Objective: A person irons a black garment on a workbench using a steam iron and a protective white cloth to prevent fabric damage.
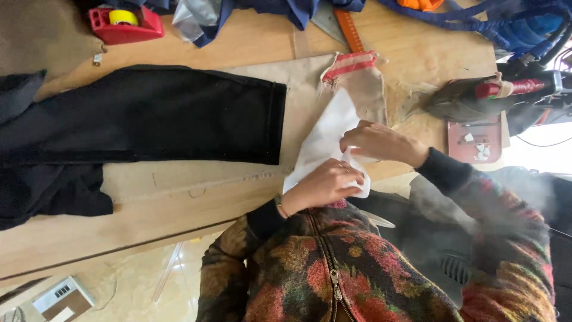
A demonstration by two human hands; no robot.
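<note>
here, white cloth piece [325,140] pinched between both hands, left hand [325,186], right hand [381,143]

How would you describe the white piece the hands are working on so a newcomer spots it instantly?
Start at the wooden table and the black garment on it. Just beyond the garment's hem lies a white sheet, pinched by both hands. It is the only white, creased, pointed piece there.

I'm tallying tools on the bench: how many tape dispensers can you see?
1. A red tape dispenser with a yellow roll sits at the table's far edge, beyond the black garment. Others may be hidden under the blue fabric.
</note>
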